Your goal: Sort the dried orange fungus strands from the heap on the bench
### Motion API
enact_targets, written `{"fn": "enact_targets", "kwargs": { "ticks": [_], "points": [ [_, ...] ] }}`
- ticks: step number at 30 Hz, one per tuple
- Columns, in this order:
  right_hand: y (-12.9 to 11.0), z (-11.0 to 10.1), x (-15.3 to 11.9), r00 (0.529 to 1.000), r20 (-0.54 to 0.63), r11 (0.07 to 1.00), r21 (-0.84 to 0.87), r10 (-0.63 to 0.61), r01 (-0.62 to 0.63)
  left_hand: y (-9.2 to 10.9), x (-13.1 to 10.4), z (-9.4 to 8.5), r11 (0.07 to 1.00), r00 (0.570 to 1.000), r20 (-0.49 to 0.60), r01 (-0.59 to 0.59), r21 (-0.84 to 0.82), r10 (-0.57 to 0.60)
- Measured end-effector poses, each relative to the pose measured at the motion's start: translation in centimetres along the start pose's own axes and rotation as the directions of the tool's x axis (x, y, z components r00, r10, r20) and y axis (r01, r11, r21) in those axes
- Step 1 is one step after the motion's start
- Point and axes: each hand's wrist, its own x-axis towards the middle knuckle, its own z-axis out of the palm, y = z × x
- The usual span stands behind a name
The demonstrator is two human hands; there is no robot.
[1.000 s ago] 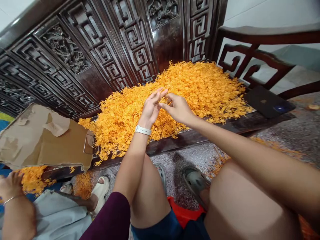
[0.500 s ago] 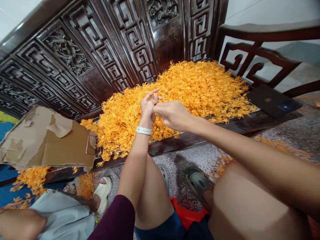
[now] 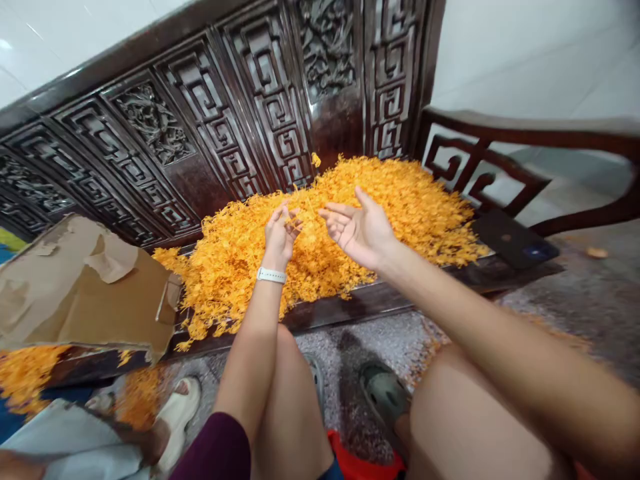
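Observation:
A long heap of small orange plastic-looking pieces [image 3: 400, 207] covers the seat of a dark carved bench. Above its middle, my left hand [image 3: 281, 233], with a white band on the wrist, has its fingers curled around a thin orange piece. Just to the right, my right hand [image 3: 357, 230] is spread, palm turned up and inward, with nothing in it. The two hands are apart. One orange piece [image 3: 316, 160] shows in front of the bench back, above the heap, seemingly in the air.
A torn cardboard box [image 3: 115, 300] stands at the left of the bench. A dark phone [image 3: 515, 240] lies at the right end, by the armrest [image 3: 520, 130]. Another person's leg and white sandal [image 3: 180, 420] are at lower left. Something red [image 3: 365, 460] is below, between my legs.
My right hand has let go near my left hand and opened out to the right. The loose orange piece now shows above the heap. The view has shifted.

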Motion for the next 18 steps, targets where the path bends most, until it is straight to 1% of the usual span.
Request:
{"fn": "enact_targets", "kwargs": {
  "ticks": [2, 3, 4, 5, 6, 8, 9, 10, 11, 12, 14, 16, 18],
  "points": [
    [0.6, -1.8, 1.3, 0.988, -0.145, 0.999, -0.002, 0.053, -0.054, -0.7, -0.6, 1.0, 1.000, 1.000, 0.008, 0.026, -0.001, -0.026],
    [1.0, -2.4, 1.6, 0.977, -0.207, 0.998, -0.045, 0.043, -0.053, -1.0, -0.9, 1.5, 1.000, 1.000, 0.014, 0.027, -0.004, -0.027],
    [1.5, -2.8, 1.7, 0.966, -0.258, 0.992, -0.120, 0.003, -0.035, -1.4, -1.2, 2.1, 1.000, 0.999, 0.024, 0.025, -0.008, -0.025],
    [2.0, -3.0, 1.7, 0.954, -0.294, 0.976, -0.217, -0.064, -0.001, -1.8, -1.5, 2.6, 1.000, 0.999, 0.037, 0.023, -0.012, -0.023],
    [2.5, -3.0, 1.6, 0.941, -0.310, 0.948, -0.316, -0.137, 0.034, -2.2, -1.9, 3.2, 1.000, 0.998, 0.055, 0.019, -0.013, -0.018],
    [3.3, -2.7, 1.7, 0.932, -0.296, 0.900, -0.432, -0.208, 0.063, -2.8, -2.6, 4.2, 1.000, 0.996, 0.092, -0.006, 0.008, 0.006],
    [3.5, -2.5, 1.9, 0.935, -0.293, 0.902, -0.427, -0.198, 0.057, -3.0, -2.9, 4.6, 0.999, 0.994, 0.103, -0.031, 0.030, 0.027],
    [3.5, -2.3, 2.2, 0.941, -0.299, 0.924, -0.380, -0.156, 0.033, -3.2, -3.1, 5.0, 0.996, 0.993, 0.104, -0.062, 0.068, 0.055],
    [3.3, -2.3, 2.5, 0.937, -0.317, 0.926, -0.377, -0.145, 0.016, -3.4, -3.4, 5.2, 0.989, 0.992, 0.089, -0.097, 0.108, 0.088],
    [3.0, -2.4, 2.8, 0.938, -0.319, 0.927, -0.376, -0.133, 0.003, -3.6, -3.5, 5.4, 0.980, 0.990, 0.078, -0.129, 0.150, 0.118],
    [2.3, -2.7, 2.9, 0.945, -0.307, 0.926, -0.378, -0.108, -0.017, -4.0, -3.9, 5.6, 0.966, 0.984, 0.094, -0.170, 0.197, 0.154],
    [1.7, -3.0, 2.0, 0.959, -0.273, 0.933, -0.358, -0.071, -0.033, -4.4, -4.3, 5.6, 0.960, 0.981, 0.142, -0.165, 0.228, 0.135],
    [1.8, -3.1, 0.3, 0.964, -0.258, 0.953, -0.302, -0.055, -0.026, -4.5, -4.7, 5.5, 0.959, 0.980, 0.164, -0.150, 0.241, 0.112]
  ]
}}
